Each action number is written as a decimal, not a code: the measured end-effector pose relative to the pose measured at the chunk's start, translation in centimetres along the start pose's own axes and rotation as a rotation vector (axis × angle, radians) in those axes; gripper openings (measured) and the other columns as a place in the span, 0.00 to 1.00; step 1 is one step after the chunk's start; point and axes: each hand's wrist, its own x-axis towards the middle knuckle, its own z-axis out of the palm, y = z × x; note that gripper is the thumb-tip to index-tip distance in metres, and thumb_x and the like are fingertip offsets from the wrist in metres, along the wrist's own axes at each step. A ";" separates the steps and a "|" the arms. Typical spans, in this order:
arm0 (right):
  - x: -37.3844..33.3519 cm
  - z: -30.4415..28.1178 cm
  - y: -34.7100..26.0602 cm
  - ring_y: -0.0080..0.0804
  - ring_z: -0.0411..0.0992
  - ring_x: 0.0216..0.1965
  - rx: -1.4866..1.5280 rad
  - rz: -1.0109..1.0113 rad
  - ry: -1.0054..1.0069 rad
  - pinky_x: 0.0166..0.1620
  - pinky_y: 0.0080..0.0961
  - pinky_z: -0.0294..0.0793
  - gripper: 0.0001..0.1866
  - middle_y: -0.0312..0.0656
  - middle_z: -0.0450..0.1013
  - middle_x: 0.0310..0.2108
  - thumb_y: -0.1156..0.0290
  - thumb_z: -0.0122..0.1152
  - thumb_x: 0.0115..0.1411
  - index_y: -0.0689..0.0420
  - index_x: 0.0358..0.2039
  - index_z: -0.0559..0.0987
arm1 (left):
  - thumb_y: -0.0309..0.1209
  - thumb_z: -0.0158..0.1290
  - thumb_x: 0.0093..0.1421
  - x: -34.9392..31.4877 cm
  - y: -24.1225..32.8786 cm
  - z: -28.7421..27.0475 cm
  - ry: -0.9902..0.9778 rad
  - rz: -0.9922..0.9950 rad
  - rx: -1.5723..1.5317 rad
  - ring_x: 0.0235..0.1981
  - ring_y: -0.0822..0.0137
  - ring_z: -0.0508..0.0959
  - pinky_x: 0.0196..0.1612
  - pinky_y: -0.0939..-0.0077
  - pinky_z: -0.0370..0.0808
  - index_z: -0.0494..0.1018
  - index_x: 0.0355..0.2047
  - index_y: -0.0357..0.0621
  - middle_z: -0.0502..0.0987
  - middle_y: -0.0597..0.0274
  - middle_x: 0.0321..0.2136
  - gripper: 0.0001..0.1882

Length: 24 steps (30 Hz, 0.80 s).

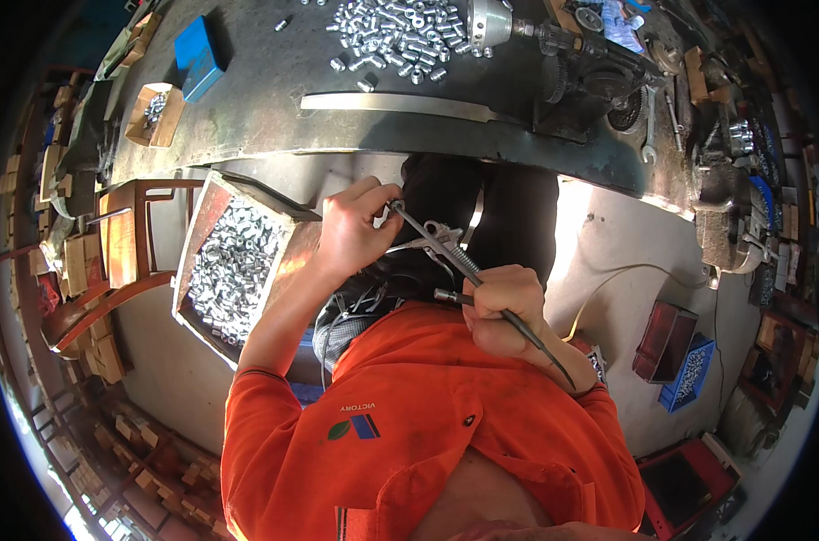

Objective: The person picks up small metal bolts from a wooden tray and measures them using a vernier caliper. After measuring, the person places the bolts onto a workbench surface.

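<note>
My left hand [360, 225] is closed in a pinch on a small metal fitting [394, 206], in front of the bench edge and above my lap. My right hand [504, 305] is wrapped round a long thin dark rod [538, 341], which slants from the fitting through my grip to a tapered end by my right forearm. Against the fitting rests the rod's far end. A short dark cylinder with a bright end [447, 296] sticks out beside my right fingers. Behind the rod, a silvery metal tool with a coiled spring [459, 257] is partly hidden.
A wooden box [294, 261] full of metal fittings stands at my left. The bench [247, 117] holds a heap of fittings [400, 36], a flat metal bar [391, 105], a blue box [197, 59], a small tray [168, 135] and a chucked machine [554, 41]. Red and blue bins [664, 343] stand right.
</note>
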 end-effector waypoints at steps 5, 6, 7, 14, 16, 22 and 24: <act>0.8 0.7 1.1 0.33 0.52 0.09 -0.164 0.011 0.026 0.14 0.26 0.48 0.12 0.40 0.51 0.09 0.86 0.49 0.31 0.59 0.11 0.56 | 0.22 0.58 0.37 0.0 0.6 0.4 -0.011 0.185 0.060 0.17 0.59 0.72 0.19 0.69 0.68 0.74 0.28 0.43 0.69 0.60 0.19 0.14; 1.1 0.8 1.5 0.35 0.51 0.11 -0.177 0.018 0.030 0.16 0.28 0.48 0.11 0.41 0.50 0.10 0.83 0.51 0.32 0.59 0.11 0.58 | 0.22 0.58 0.36 0.0 0.9 0.3 -0.028 0.211 0.075 0.17 0.58 0.72 0.19 0.67 0.68 0.73 0.29 0.43 0.69 0.60 0.19 0.15; 1.4 0.6 1.9 0.35 0.51 0.11 -0.106 0.053 -0.019 0.16 0.28 0.49 0.11 0.42 0.51 0.11 0.82 0.52 0.33 0.59 0.12 0.58 | 0.22 0.58 0.36 0.0 1.0 0.7 -0.006 0.280 0.074 0.18 0.58 0.72 0.19 0.66 0.68 0.73 0.29 0.43 0.67 0.60 0.18 0.15; 0.7 -0.7 1.6 0.28 0.58 0.08 -0.176 -0.018 0.038 0.14 0.23 0.51 0.14 0.40 0.56 0.08 0.87 0.48 0.35 0.59 0.09 0.54 | 0.25 0.59 0.39 2.0 -0.2 0.5 -0.011 0.283 0.163 0.19 0.59 0.74 0.20 0.67 0.69 0.74 0.29 0.44 0.70 0.61 0.19 0.13; 0.3 -1.2 0.9 0.28 0.62 0.08 -0.185 0.001 0.089 0.13 0.21 0.54 0.14 0.39 0.57 0.07 0.90 0.45 0.36 0.60 0.08 0.54 | 0.26 0.58 0.43 4.6 -2.0 0.5 0.006 0.240 0.199 0.19 0.60 0.75 0.21 0.69 0.71 0.75 0.31 0.43 0.74 0.60 0.21 0.12; -0.3 -1.0 0.9 0.27 0.65 0.09 -0.179 0.065 0.113 0.12 0.20 0.60 0.15 0.39 0.56 0.07 0.93 0.43 0.38 0.60 0.08 0.53 | 0.19 0.53 0.49 16.9 -4.3 -2.1 0.108 -0.145 -0.397 0.20 0.74 0.75 0.27 0.80 0.75 0.73 0.42 0.39 0.75 0.66 0.24 0.17; -0.5 -1.1 1.1 0.26 0.65 0.09 -0.209 0.073 0.134 0.12 0.20 0.60 0.16 0.38 0.55 0.07 0.93 0.43 0.38 0.60 0.09 0.52 | 0.16 0.50 0.52 18.3 -2.0 -3.5 0.254 -0.087 -0.714 0.21 0.77 0.73 0.26 0.82 0.73 0.70 0.46 0.35 0.72 0.67 0.25 0.19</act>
